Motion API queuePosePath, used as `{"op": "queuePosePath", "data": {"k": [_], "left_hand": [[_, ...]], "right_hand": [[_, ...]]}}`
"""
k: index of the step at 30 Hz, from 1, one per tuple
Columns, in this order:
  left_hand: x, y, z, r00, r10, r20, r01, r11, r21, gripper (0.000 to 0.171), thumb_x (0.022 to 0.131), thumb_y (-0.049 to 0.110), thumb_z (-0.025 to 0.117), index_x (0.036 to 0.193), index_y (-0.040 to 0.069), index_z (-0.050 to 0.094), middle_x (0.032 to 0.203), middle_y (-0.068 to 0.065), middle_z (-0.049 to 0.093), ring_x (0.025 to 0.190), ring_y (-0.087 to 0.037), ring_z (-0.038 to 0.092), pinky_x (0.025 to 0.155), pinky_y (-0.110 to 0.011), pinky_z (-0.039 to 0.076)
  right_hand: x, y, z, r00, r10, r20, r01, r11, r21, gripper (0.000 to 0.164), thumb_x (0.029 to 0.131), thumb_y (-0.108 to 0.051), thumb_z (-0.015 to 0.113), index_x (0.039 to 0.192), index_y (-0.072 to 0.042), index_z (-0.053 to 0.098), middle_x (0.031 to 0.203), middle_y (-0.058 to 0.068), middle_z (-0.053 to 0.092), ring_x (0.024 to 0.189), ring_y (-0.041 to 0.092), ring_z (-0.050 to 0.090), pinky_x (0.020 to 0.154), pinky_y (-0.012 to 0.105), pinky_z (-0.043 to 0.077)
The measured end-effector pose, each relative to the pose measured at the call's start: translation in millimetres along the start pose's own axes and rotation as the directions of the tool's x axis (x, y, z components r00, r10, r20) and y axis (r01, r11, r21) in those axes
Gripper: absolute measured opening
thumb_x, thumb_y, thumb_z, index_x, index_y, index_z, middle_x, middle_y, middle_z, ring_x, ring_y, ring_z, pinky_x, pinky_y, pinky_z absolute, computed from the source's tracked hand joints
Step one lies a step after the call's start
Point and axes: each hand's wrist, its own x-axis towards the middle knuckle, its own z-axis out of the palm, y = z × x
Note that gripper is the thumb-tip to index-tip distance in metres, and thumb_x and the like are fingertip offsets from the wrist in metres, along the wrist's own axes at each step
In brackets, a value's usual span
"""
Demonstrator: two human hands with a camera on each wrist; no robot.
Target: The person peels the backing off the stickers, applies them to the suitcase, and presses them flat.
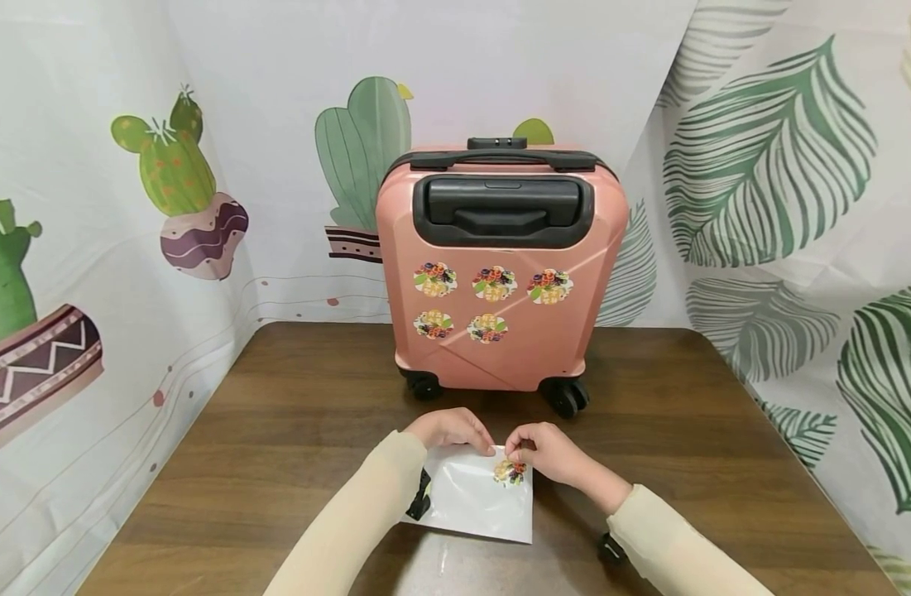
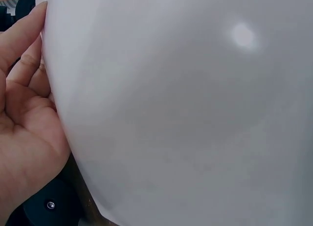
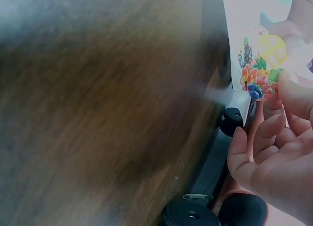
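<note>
A glossy white sticker sheet (image 1: 470, 501) is held up over the table, with a single round sticker (image 1: 510, 473) of colourful fruit and flowers near its upper right corner. My left hand (image 1: 455, 429) holds the sheet by its top edge; in the left wrist view its fingers (image 2: 27, 33) lie along that edge. At the upper right corner my right hand (image 1: 550, 451) pinches the sticker's edge with thumb and forefinger. The right wrist view shows the thumb on the rim of the sticker (image 3: 259, 77). Whether that rim is lifted off the sheet, I cannot tell.
A pink suitcase (image 1: 500, 360) with black wheels stands upright behind the hands on the brown wooden table (image 1: 276, 447). Several similar stickers sit in two rows on its front, three above and two below. Patterned cloth (image 1: 276, 165) hangs behind the table.
</note>
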Motion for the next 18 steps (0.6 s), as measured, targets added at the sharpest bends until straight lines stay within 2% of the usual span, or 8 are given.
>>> {"op": "queuePosePath", "data": {"k": [8, 18], "left_hand": [[-1.0, -1.0, 0.7, 1.000, -0.001, -0.008, 0.001, 1.000, 0.005, 0.025, 0.088, 0.005, 0.073, 0.110, -0.008, 0.075, 0.117, -0.012, 0.076, 0.094, -0.007, 0.060, 0.095, -0.021, 0.048], [0.0, -1.0, 1.6, 1.000, -0.010, -0.027, 0.010, 1.000, 0.017, 0.024, 0.087, 0.006, 0.075, 0.108, -0.006, 0.076, 0.116, -0.008, 0.076, 0.096, -0.007, 0.060, 0.099, -0.025, 0.048]], "right_hand": [[-3.0, -0.2, -1.4, 1.000, 0.017, 0.010, -0.017, 1.000, 0.025, 0.008, 0.095, -0.007, 0.069, 0.087, -0.005, 0.070, 0.080, 0.001, 0.068, 0.072, -0.001, 0.053, 0.069, 0.019, 0.047], [-7.2, 1.5, -1.9, 1.000, 0.012, -0.004, -0.011, 0.999, 0.050, 0.008, 0.094, -0.009, 0.070, 0.087, -0.004, 0.070, 0.079, 0.005, 0.070, 0.071, -0.002, 0.053, 0.068, 0.019, 0.046]]}}
